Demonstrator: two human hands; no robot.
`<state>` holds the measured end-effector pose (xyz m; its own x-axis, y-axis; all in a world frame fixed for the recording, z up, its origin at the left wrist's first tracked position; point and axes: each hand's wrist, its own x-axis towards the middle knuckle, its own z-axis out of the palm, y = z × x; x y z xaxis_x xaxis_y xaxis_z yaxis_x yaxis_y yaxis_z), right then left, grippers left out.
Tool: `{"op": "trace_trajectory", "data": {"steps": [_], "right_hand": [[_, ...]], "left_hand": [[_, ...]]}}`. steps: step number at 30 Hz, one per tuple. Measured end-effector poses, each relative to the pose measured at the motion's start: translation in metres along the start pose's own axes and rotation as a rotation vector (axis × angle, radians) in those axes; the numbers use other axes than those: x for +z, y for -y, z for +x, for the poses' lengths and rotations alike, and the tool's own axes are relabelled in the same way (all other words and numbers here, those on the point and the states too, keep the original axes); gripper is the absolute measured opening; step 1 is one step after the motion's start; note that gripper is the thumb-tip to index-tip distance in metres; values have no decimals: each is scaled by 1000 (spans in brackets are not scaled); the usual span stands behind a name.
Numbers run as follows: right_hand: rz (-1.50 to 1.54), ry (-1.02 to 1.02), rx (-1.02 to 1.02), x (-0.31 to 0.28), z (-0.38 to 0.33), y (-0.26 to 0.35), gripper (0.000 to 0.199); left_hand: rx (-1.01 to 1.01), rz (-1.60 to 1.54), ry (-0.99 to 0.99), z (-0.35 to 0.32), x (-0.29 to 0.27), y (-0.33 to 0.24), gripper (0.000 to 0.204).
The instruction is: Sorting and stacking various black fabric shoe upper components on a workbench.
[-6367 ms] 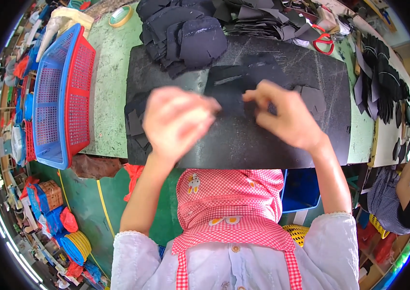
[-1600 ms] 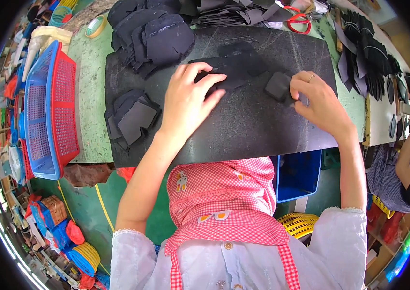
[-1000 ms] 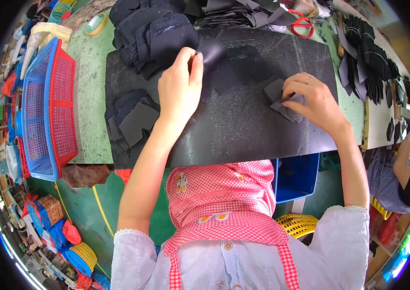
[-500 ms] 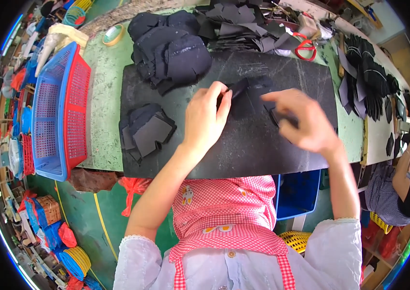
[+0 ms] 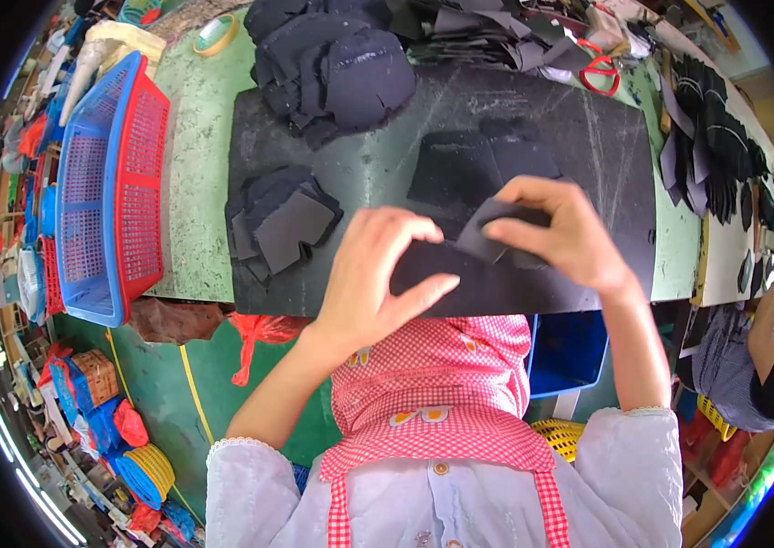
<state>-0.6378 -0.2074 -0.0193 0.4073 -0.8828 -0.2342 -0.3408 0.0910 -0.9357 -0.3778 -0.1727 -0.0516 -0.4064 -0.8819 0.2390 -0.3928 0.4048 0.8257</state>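
Note:
My right hand (image 5: 560, 233) grips a thin dark grey cut piece (image 5: 481, 230) between thumb and fingers, tilted above the black work board (image 5: 368, 169). Beside its left edge, my left hand (image 5: 373, 274) has thumb and fingers apart with nothing between them. Just beyond both hands, a flat black cut piece (image 5: 451, 164) lies on the board, partly overlapped by another dark piece. A small stack of grey and black cut pieces (image 5: 291, 228) sits on the board's left. Farther back is a large heap of dark fabric-like pieces (image 5: 350, 78).
Red and blue plastic baskets (image 5: 140, 183) stand nested at the table's left end. Tape (image 5: 215, 33), red-handled scissors (image 5: 599, 75) and more dark pieces (image 5: 487, 36) lie at the back. Bundled black strips (image 5: 711, 137) are on the right, where another person (image 5: 743, 365) works.
Both hands have come nearer to me. My left hand has let go of the dark piece at the board's middle and opened; my right hand now holds a grey piece out toward the left.

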Motion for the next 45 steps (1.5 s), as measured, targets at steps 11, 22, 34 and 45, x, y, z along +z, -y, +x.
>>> {"op": "trace_trajectory", "data": {"steps": [11, 22, 34, 45], "right_hand": [[141, 3, 496, 42, -28, -5, 20], [-157, 9, 446, 49, -23, -3, 23], [-500, -487, 51, -7, -46, -32, 33], [-869, -591, -10, -36, -48, -47, 30]], "left_hand": [[-708, -361, 321, -2, -19, 3, 22], [-631, 39, 415, 9, -9, -4, 20], [-316, 215, -139, -6, -73, -7, 71], [207, 541, 112, 53, 41, 35, 64]]}}
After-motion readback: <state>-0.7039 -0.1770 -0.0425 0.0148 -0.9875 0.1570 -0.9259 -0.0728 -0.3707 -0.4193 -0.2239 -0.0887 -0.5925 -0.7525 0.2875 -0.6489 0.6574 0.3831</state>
